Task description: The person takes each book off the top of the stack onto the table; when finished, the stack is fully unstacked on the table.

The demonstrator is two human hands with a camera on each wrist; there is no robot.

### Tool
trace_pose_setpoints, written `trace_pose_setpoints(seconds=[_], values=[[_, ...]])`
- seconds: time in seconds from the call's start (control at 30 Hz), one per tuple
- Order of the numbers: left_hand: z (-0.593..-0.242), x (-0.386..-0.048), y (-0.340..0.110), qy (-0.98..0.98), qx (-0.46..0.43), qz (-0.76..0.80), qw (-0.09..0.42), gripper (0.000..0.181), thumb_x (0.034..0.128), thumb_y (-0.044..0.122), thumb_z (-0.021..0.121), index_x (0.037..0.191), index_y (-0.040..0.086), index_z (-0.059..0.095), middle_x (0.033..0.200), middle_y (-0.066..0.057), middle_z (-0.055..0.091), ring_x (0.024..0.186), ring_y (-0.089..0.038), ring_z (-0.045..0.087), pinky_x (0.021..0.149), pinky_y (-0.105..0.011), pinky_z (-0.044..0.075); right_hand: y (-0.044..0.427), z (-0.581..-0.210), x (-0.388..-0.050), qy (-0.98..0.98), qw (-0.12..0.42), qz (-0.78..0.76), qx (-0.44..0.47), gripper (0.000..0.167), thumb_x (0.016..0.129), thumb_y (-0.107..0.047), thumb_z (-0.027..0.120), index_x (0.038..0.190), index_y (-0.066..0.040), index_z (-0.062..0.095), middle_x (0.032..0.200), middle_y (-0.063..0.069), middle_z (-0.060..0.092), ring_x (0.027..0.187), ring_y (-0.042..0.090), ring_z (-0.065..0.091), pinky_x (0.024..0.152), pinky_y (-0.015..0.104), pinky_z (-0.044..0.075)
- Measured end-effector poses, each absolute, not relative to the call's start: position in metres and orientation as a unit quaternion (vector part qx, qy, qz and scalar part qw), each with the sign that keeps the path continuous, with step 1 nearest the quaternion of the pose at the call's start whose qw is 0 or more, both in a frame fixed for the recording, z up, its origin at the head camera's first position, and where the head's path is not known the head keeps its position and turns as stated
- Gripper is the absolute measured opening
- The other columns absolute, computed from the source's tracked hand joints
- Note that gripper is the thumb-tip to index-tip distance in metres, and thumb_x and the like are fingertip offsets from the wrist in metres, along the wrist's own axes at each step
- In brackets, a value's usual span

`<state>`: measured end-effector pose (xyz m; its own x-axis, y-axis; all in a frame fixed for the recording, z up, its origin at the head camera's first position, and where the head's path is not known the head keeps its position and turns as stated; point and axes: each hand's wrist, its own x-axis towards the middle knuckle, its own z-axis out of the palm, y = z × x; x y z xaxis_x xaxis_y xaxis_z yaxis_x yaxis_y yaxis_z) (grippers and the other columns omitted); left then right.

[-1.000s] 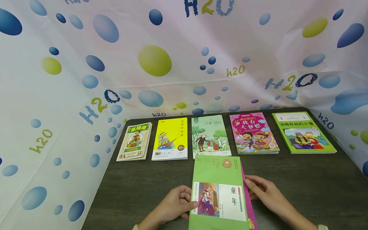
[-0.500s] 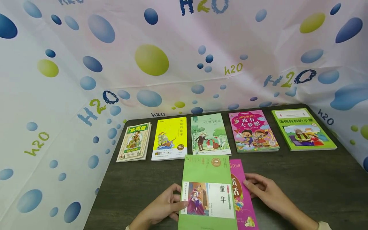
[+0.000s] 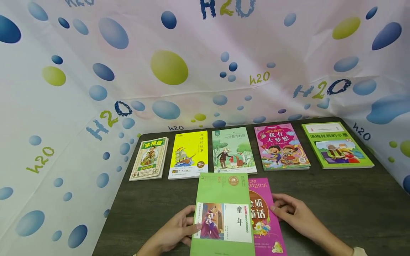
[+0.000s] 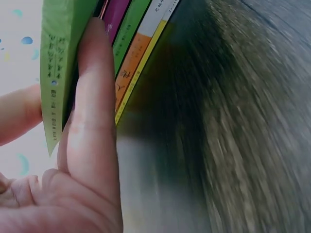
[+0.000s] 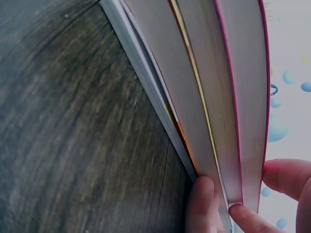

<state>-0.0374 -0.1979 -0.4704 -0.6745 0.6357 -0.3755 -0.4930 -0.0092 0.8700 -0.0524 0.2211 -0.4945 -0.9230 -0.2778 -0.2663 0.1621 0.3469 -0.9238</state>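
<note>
In the head view my left hand (image 3: 174, 233) pinches the left edge of a green book (image 3: 221, 192), thumb on its cover. That book overlaps a magenta book (image 3: 269, 231), whose right edge my right hand (image 3: 296, 215) holds. The left wrist view shows the green book (image 4: 56, 73) between thumb and a finger of my left hand (image 4: 87, 145), with several spines (image 4: 129, 63) beyond it. In the right wrist view, a stack of thick books (image 5: 214, 97) stands against the fingertips of my right hand (image 5: 248, 208), thumb on the outer magenta cover.
Along the back of the dark table (image 3: 144, 202) lie a small cream-and-green book (image 3: 150, 158), a yellow book (image 3: 189, 153), a pale green book (image 3: 234, 149), a pink book (image 3: 282, 145) and a bright green book (image 3: 337, 144). A patterned sheet (image 3: 205, 60) hangs behind.
My left hand and the green book have moved left, uncovering more of the magenta book beneath. My right hand has stayed almost in place at the magenta book's edge.
</note>
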Motion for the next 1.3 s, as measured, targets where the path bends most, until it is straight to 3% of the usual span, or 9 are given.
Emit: trace_pose_setpoints(seconds=[0.37,0.7,1.0,1.3], values=[[-0.467,-0.036,-0.234,0.572,0.043,0.715,0.400,0.077,0.1084,0.015,0.059,0.163,-0.004,0.008,0.131,-0.010,0.074,0.106,-0.020,0.078,0.082,-0.034,0.066,0.221,-0.496,-0.054,0.793,0.193,-0.576,-0.047,0.060,0.104,-0.028,0.068,0.151,0.005,0.049,0.114,0.016,0.068,0.088,0.012,0.073,0.075,0.029,0.061],[-0.468,-0.030,-0.275,0.561,0.048,0.725,0.397,0.076,0.1117,0.011,0.049,0.163,-0.005,-0.004,0.134,-0.008,0.073,0.110,-0.022,0.077,0.087,-0.035,0.065,0.220,-0.493,-0.054,0.801,0.190,-0.566,-0.034,0.061,0.103,-0.030,0.070,0.150,0.002,0.050,0.114,0.015,0.069,0.087,0.012,0.072,0.074,0.027,0.059],[-0.464,-0.025,-0.318,0.535,0.053,0.747,0.392,0.074,0.1144,0.009,0.038,0.161,-0.005,-0.018,0.140,-0.006,0.069,0.117,-0.023,0.074,0.091,-0.034,0.064,0.219,-0.494,-0.054,0.797,0.192,-0.571,-0.043,0.061,0.104,-0.029,0.069,0.151,0.003,0.049,0.115,0.015,0.068,0.088,0.012,0.072,0.074,0.028,0.060],[-0.462,-0.020,-0.367,0.583,-0.004,0.725,0.367,0.080,0.1163,0.016,0.035,0.155,-0.007,-0.032,0.136,0.002,0.071,0.120,-0.022,0.073,0.096,-0.038,0.063,0.220,-0.498,-0.053,0.792,0.193,-0.578,-0.047,0.060,0.105,-0.025,0.067,0.153,0.004,0.046,0.115,0.015,0.068,0.087,0.011,0.072,0.073,0.029,0.060]])
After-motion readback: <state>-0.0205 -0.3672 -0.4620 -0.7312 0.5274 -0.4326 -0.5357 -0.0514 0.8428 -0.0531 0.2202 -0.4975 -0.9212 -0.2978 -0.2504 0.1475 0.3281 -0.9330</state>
